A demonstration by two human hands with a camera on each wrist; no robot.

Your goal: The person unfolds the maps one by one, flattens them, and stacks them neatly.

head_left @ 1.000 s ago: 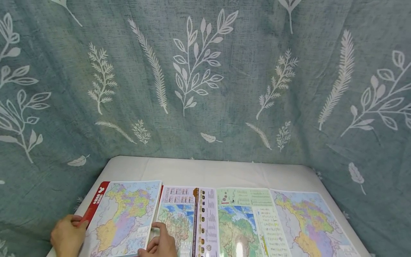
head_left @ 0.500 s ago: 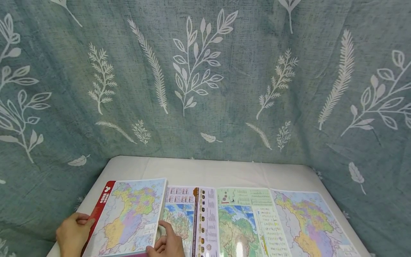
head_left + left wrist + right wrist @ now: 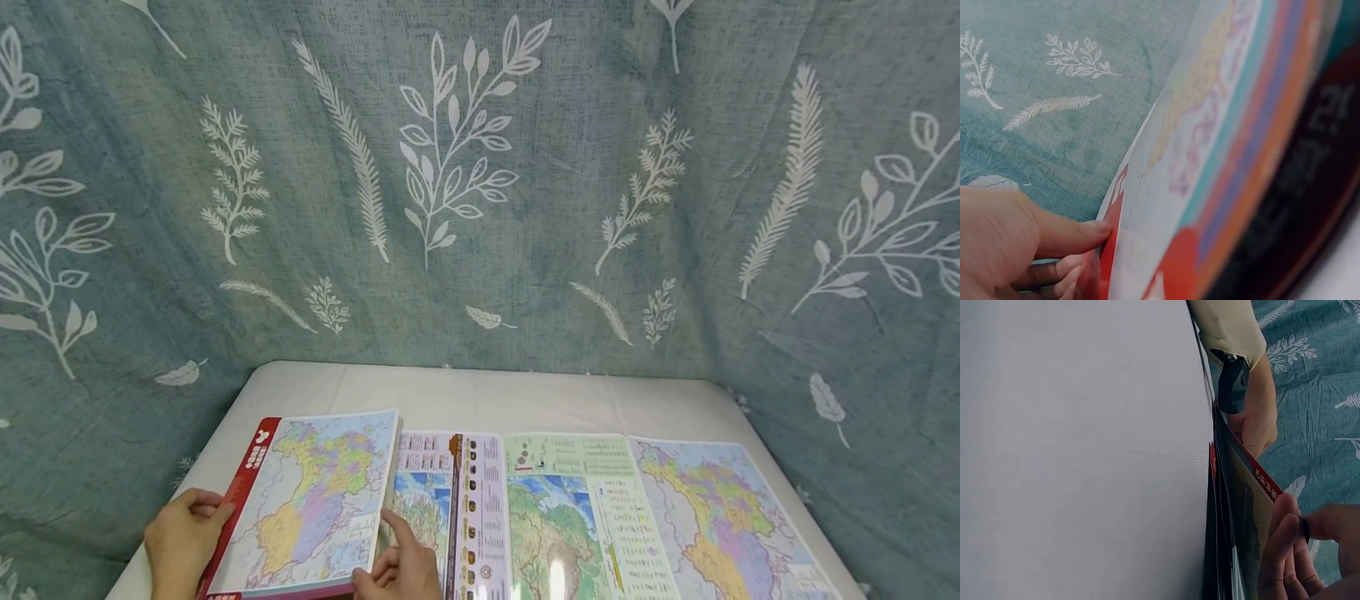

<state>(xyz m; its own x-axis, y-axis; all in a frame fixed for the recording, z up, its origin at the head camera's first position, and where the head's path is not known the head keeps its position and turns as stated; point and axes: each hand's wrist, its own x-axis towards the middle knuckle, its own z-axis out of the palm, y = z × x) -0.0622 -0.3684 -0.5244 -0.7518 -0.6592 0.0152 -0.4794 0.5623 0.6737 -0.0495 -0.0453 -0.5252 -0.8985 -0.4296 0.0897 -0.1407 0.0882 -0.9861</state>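
Both hands hold a stack of maps point(image 3: 322, 500), whose top sheet has a red strip down its left side and a colourful regional map. My left hand point(image 3: 183, 533) pinches the red left edge between thumb and fingers. On the opposite side my right hand point(image 3: 401, 562) grips the right edge near the lower corner, index finger up along the side. In the left wrist view layered sheets with coloured stripes point(image 3: 1254, 156) show below the top one. The right wrist view shows the fingers of the right hand point(image 3: 1291, 550) curled at the edges of the sheets.
Three more map sheets lie side by side to the right: one with a purple margin point(image 3: 483, 500), a green-bordered relief map point(image 3: 555, 533) and a regional map point(image 3: 723, 517). The stack overlaps the purple one's left part. A white-covered table point(image 3: 480, 400) meets a leaf-patterned curtain point(image 3: 480, 208).
The stack of maps has shifted right and slightly away from me, covering more of the neighbouring sheet. Both hands have travelled with it, keeping their grip. The other maps lie still.
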